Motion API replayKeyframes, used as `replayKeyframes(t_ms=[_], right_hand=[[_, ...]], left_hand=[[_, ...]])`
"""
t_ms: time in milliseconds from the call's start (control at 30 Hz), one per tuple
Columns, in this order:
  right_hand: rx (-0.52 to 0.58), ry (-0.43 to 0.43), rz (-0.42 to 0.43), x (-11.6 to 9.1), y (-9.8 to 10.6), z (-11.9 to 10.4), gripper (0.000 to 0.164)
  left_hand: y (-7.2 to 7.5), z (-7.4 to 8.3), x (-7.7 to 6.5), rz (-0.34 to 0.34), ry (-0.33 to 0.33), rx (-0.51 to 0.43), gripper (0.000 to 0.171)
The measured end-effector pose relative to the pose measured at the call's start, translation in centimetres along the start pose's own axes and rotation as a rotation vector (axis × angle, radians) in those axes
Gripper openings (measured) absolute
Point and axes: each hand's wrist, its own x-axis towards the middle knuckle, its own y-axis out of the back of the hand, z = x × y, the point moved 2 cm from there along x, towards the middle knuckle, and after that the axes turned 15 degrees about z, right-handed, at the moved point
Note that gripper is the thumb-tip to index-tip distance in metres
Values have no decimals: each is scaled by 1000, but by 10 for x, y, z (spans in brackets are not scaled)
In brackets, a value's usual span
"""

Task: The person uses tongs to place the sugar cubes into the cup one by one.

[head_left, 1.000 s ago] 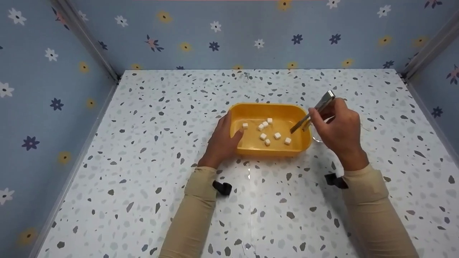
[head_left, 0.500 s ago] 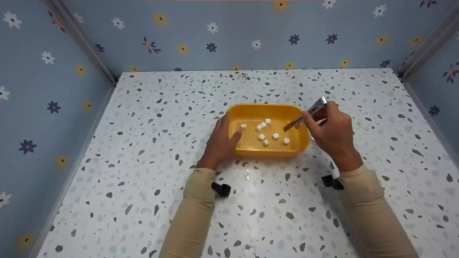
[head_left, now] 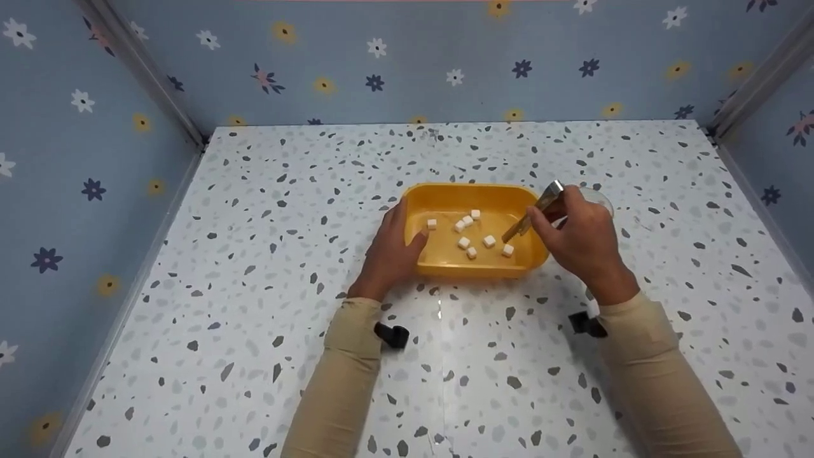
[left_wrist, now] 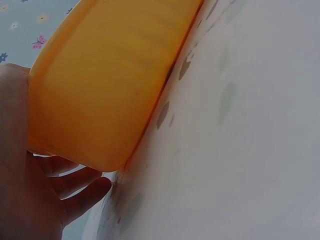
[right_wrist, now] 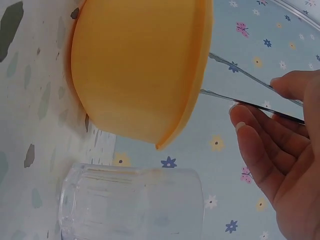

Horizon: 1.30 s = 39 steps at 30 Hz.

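A yellow tub stands mid-table and holds several small white cubes. My left hand grips the tub's left end, thumb over the rim; the left wrist view shows its fingers against the tub wall. My right hand holds metal tongs over the tub's right side, their tips close above a cube. In the right wrist view the tongs reach over the tub rim, pinched by my fingers.
A clear glass stands right of the tub, mostly behind my right hand in the head view, its rim showing. Floral blue walls enclose the speckled table on three sides.
My right hand has moved left and down with the tongs, bringing their tips further into the tub toward the cubes. The left hand and the tub stayed put.
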Motion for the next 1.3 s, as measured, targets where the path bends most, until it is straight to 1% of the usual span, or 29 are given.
replayKeyframes(t_ms=[200,367,633,833,1100,1300], right_hand=[[3,24,-56,0,-2,1,28],[8,14,-97,0,-4,0,27],[-28,8,-175,-4,-11,-2,27],[-58,-24,-227,-6,-12,1,27],[-78,-76,-276,-7,-12,0,26],[-75,-47,-306,-8,-14,-4,23]], left_hand=[[1,1,1,-10,1,1,77],[2,0,2,4,-7,-8,77],[2,-2,0,12,-5,-7,77],[2,-2,-1,9,8,-3,77],[2,-1,-1,5,15,-4,76],[1,-1,1,9,3,-2,76]])
